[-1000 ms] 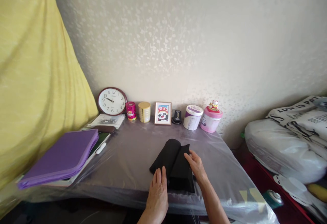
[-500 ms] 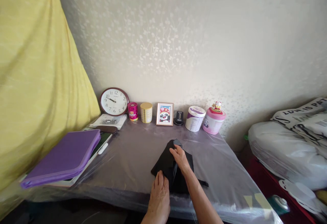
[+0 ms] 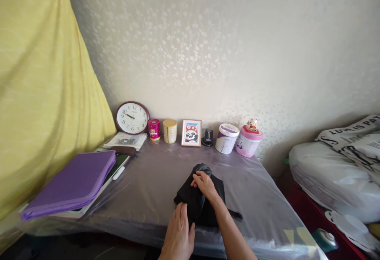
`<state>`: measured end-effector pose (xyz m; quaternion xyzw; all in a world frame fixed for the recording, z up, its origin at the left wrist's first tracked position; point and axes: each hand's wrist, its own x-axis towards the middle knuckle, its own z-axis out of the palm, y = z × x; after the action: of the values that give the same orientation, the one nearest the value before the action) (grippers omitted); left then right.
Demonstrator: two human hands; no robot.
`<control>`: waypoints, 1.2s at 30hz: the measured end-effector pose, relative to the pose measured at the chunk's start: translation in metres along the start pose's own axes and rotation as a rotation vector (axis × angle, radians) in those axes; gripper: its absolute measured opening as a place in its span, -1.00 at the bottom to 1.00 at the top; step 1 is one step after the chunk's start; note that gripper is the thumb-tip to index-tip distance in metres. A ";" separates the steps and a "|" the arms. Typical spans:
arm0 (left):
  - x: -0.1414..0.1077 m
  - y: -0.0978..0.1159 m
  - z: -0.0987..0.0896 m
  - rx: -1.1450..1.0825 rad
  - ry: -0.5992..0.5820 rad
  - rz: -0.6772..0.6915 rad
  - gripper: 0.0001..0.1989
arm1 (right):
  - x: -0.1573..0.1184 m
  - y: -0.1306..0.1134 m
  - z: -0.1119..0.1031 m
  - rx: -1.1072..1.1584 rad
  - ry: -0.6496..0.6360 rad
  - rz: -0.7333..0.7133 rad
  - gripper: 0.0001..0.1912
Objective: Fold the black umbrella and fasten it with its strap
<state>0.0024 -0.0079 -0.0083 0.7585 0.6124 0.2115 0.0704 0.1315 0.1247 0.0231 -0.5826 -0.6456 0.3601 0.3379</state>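
A black piece of folded cloth point(image 3: 190, 194), pleated somewhat like a collapsed umbrella, lies near the front of the table. A narrow strap point(image 3: 235, 214) sticks out from its right side. My left hand point(image 3: 180, 228) rests at its lower left edge, fingers stretched out and thumb apart. Over the upper middle of the cloth is my right hand point(image 3: 206, 185), its fingers bent and closed on a fold. The cloth's underside and whatever is inside the folds are hidden.
Plastic sheeting covers the table point(image 3: 148, 188). On the left lies a purple folder point(image 3: 71, 181) beside a white pen point(image 3: 118, 173). Along the wall stand a clock point(image 3: 132, 118), tins point(image 3: 170, 131), a panda picture frame point(image 3: 191, 132) and tubs point(image 3: 227, 138). White bags point(image 3: 323, 173) are at right.
My right hand has shifted slightly left and down, with its fingers more curled. My left thumb has spread away from the fingers. The top folds of the black cloth look rounder.
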 end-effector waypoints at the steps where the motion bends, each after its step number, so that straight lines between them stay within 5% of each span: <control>1: 0.001 0.002 -0.007 -0.012 0.035 -0.002 -0.56 | -0.002 -0.002 0.000 0.008 -0.019 -0.016 -0.66; 6: 0.012 0.016 -0.032 -0.063 0.018 0.149 -0.63 | -0.010 -0.015 -0.001 -0.072 -0.055 -0.088 -0.76; 12: 0.020 0.007 -0.006 -0.070 -0.070 0.146 -0.36 | -0.020 -0.022 -0.002 -0.125 -0.103 -0.199 -0.74; 21: 0.016 0.005 0.001 -0.032 -0.142 0.052 -0.39 | -0.054 -0.011 -0.001 -0.171 0.016 -0.534 -0.75; 25: 0.017 0.004 0.008 -0.039 -0.160 0.050 -0.33 | -0.040 0.004 -0.006 -0.305 0.076 -0.614 -0.75; 31: 0.017 -0.001 0.019 -0.050 -0.201 0.054 -0.11 | 0.003 0.026 -0.015 -0.457 0.134 -0.542 -0.70; 36: 0.019 0.006 0.011 -0.032 -0.295 -0.020 -0.01 | 0.031 0.033 -0.020 -0.472 0.146 -0.487 -0.67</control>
<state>0.0149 0.0106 -0.0112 0.7738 0.5997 0.1068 0.1736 0.1626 0.1589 0.0058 -0.4978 -0.8053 0.0672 0.3150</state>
